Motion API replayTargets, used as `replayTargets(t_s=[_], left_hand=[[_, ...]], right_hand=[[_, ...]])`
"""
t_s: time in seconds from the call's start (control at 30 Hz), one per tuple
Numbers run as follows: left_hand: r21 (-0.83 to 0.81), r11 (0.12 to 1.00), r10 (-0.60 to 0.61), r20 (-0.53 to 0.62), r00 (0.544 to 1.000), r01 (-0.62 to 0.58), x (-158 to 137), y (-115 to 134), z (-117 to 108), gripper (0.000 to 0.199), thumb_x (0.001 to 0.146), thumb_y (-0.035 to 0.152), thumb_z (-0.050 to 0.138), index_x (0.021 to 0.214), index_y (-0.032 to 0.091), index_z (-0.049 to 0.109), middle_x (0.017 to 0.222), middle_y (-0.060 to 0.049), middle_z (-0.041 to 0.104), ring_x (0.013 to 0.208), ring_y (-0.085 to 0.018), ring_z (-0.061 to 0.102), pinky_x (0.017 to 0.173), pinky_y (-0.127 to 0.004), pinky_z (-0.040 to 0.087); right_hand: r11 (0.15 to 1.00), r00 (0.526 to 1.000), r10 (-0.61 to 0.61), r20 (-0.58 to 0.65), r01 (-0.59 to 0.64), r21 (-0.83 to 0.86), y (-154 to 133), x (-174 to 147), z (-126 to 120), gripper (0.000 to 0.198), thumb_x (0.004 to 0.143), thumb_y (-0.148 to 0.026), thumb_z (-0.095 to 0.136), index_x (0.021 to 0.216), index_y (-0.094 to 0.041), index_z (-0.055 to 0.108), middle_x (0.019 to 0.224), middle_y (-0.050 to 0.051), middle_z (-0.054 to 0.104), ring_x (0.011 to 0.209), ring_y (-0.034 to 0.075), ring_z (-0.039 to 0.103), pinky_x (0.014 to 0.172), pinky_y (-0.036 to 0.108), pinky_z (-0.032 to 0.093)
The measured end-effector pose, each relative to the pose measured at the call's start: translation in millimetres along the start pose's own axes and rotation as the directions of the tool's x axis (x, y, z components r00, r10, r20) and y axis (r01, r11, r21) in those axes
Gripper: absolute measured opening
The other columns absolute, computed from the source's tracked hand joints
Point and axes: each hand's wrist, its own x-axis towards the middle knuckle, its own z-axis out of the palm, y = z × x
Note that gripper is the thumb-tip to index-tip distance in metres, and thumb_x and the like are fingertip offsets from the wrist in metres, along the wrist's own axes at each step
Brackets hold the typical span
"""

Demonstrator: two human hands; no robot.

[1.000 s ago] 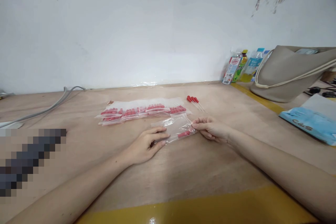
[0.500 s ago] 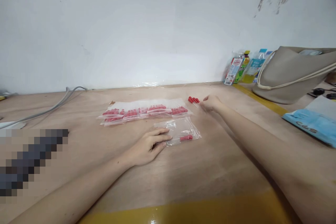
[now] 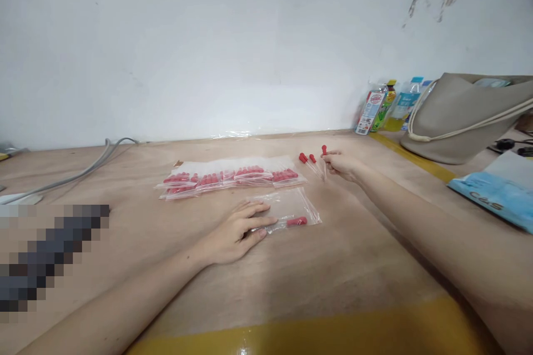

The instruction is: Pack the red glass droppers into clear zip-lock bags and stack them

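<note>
My left hand (image 3: 241, 233) lies with fingers stretched out on the left edge of a clear zip bag (image 3: 287, 202). Inside that bag is one dropper with a red rubber bulb (image 3: 297, 222). My right hand (image 3: 339, 163) pinches another dropper (image 3: 324, 150), its red bulb up and its clear tube pointing down. Just left of it, loose droppers (image 3: 308, 159) lie on the table, bulbs toward the wall. Behind my left hand is a row of overlapping zip bags (image 3: 233, 175) holding several red-bulbed droppers.
At the back right stand a drink carton (image 3: 370, 112), bottles (image 3: 403, 105) and a grey-beige bag (image 3: 466, 116) with a cord. A blue packet (image 3: 495, 197) lies at the right. A grey cable (image 3: 89, 163) and a pixelated dark object (image 3: 54, 255) are at the left.
My right hand has picked up one dropper from the loose group and lifted it upright. My left hand stays on the bag, which has shifted very slightly.
</note>
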Motion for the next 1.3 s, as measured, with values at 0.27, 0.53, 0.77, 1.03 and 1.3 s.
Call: replayTargets(t_s=[0.27,0.53,0.77,1.03,1.3], left_hand=[[0.006,1.000,0.001,-0.039,0.999,-0.001,0.1,-0.3,1.0,0.034,0.091,0.030,0.042,0.125,0.030,0.049,0.131,-0.003,0.047,0.122,-0.023,0.041,0.103,-0.046,0.032],[-0.019,1.000,0.014,-0.056,0.998,-0.015,1.3,-0.6,2.0,0.038,0.089,0.031,0.045,0.127,0.028,0.045,0.131,-0.004,0.047,0.121,-0.023,0.042,0.101,-0.044,0.035],[-0.021,1.000,0.014,-0.062,0.998,-0.015,2.0,1.6,1.7,0.042,0.089,0.030,0.045,0.131,0.026,0.040,0.130,-0.005,0.048,0.120,-0.022,0.043,0.101,-0.043,0.035],[-0.011,1.000,0.023,-0.064,0.998,-0.023,2.0,1.2,2.0,0.040,0.089,0.029,0.046,0.129,0.025,0.043,0.128,-0.005,0.049,0.119,-0.021,0.043,0.101,-0.041,0.036],[0.009,1.000,0.025,-0.069,0.997,-0.024,3.1,-0.3,3.4,0.040,0.089,0.031,0.046,0.129,0.024,0.043,0.128,-0.006,0.050,0.119,-0.022,0.043,0.101,-0.043,0.035]], right_hand=[[0.969,0.993,-0.119,-0.027,0.122,0.213,26.5,-79.0,16.3,0.069,0.070,-0.021,0.048,0.129,-0.023,0.012,0.059,-0.010,0.041,0.040,0.008,0.043,0.039,0.020,0.039],[0.918,0.993,-0.088,-0.085,0.114,0.381,27.4,-94.9,35.7,0.049,0.068,-0.025,0.059,0.106,-0.025,0.029,0.071,-0.007,0.048,0.056,0.009,0.058,0.057,0.027,0.054],[0.956,0.979,-0.023,0.201,-0.037,0.290,26.6,-103.0,27.1,0.020,0.071,-0.023,0.062,0.086,-0.017,0.051,0.073,0.000,0.061,0.060,0.007,0.057,0.062,0.022,0.049],[0.975,0.921,-0.125,0.369,0.182,-0.124,27.3,-96.9,12.3,0.028,0.068,-0.036,0.063,0.087,-0.015,0.064,0.061,-0.003,0.057,0.047,0.006,0.041,0.043,0.019,0.029],[0.891,0.904,-0.272,0.329,0.366,-0.269,17.9,-98.8,20.5,0.015,0.069,-0.024,0.059,0.078,-0.015,0.065,0.062,-0.002,0.055,0.051,0.007,0.043,0.047,0.021,0.032]])
